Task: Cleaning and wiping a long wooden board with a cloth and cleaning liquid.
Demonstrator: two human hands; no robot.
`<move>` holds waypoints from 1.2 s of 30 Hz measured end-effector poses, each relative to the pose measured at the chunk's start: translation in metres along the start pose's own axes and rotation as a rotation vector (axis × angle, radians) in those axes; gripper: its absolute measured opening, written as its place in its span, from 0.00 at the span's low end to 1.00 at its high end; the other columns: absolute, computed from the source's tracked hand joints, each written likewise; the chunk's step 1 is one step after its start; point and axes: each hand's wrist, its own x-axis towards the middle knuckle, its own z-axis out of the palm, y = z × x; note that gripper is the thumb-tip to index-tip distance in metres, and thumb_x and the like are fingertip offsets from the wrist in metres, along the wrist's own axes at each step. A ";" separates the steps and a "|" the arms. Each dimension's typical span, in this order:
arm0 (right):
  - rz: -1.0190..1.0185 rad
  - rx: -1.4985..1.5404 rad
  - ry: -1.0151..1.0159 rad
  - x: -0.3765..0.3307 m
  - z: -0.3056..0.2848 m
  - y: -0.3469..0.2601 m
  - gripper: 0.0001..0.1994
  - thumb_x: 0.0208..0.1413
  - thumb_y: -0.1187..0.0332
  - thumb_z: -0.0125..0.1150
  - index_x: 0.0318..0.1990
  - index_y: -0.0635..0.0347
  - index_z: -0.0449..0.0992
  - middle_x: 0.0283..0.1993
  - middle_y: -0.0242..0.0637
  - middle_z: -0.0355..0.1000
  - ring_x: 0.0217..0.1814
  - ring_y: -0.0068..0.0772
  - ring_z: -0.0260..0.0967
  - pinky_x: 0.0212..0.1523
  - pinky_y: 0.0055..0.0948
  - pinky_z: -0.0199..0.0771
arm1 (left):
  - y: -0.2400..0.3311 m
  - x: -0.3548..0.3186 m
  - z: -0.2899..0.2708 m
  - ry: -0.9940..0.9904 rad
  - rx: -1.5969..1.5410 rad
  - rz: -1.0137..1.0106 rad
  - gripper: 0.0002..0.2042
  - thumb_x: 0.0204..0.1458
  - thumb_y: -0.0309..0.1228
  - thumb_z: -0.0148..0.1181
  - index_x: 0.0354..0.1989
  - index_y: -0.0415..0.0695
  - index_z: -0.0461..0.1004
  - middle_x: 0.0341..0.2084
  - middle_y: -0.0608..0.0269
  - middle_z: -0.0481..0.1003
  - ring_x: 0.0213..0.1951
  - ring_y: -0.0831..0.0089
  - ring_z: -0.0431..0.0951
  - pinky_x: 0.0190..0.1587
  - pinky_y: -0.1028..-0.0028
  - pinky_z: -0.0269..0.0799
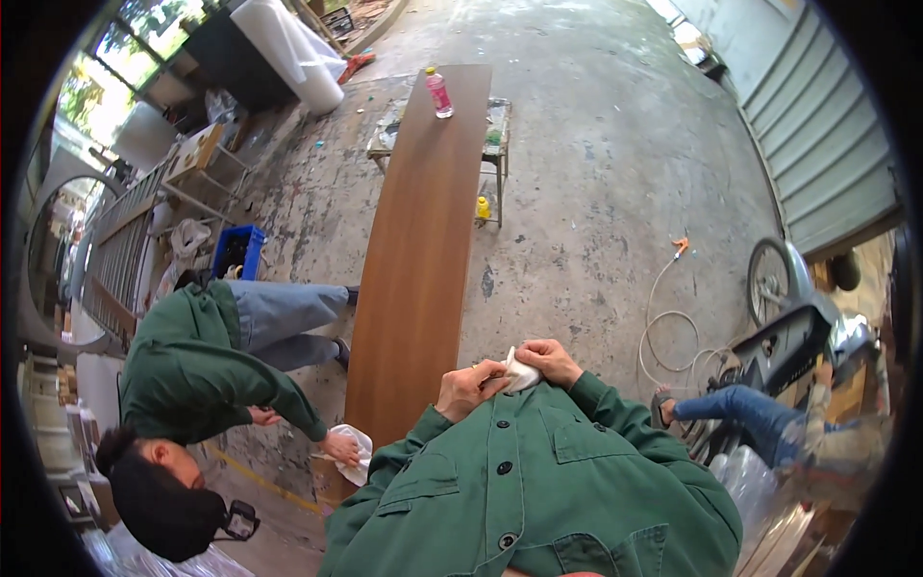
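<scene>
A small white cloth (522,371) is bunched up close in front of my green jacket. My left hand (469,389) pinches its left side with the fingers closed, and a ring shows on one finger. On the other side my right hand (550,363) grips the cloth between thumb and fingers. Just beyond and to the left of my hands lies a long brown wooden board (413,250). At its far end stands a clear bottle (438,94) of pink liquid with a yellow cap.
At the left a co-worker in green (192,356) bends over the board's near end, one hand on a white cloth (354,452). A stand (498,144) supports the far end. An orange-tipped air hose (654,298) lies on the floor, right. Another person (750,423) is beside a motorbike (793,337).
</scene>
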 end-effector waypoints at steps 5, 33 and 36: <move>-0.031 -0.095 0.148 0.005 -0.010 0.001 0.12 0.50 0.62 0.51 0.27 0.62 0.72 0.23 0.23 0.65 0.25 0.13 0.58 0.25 0.15 0.60 | -0.010 0.013 0.014 0.029 0.039 -0.145 0.09 0.40 0.32 0.61 0.27 0.43 0.69 0.17 0.62 0.72 0.21 0.76 0.74 0.22 0.78 0.68; -0.027 -0.441 -0.025 -0.004 -0.246 -0.134 0.18 0.35 0.60 0.65 0.31 0.63 0.70 0.25 0.33 0.66 0.29 0.22 0.61 0.30 0.24 0.61 | 0.037 0.251 0.140 -0.116 0.236 0.024 0.15 0.38 0.38 0.60 0.36 0.49 0.68 0.22 0.65 0.73 0.23 0.67 0.74 0.23 0.72 0.68; -0.027 -0.442 -0.038 0.028 -0.266 -0.138 0.17 0.35 0.60 0.65 0.30 0.62 0.69 0.26 0.32 0.64 0.31 0.21 0.60 0.31 0.23 0.60 | 0.027 0.276 0.130 -0.114 0.185 -0.089 0.16 0.38 0.40 0.60 0.35 0.48 0.70 0.24 0.63 0.73 0.25 0.67 0.74 0.26 0.71 0.68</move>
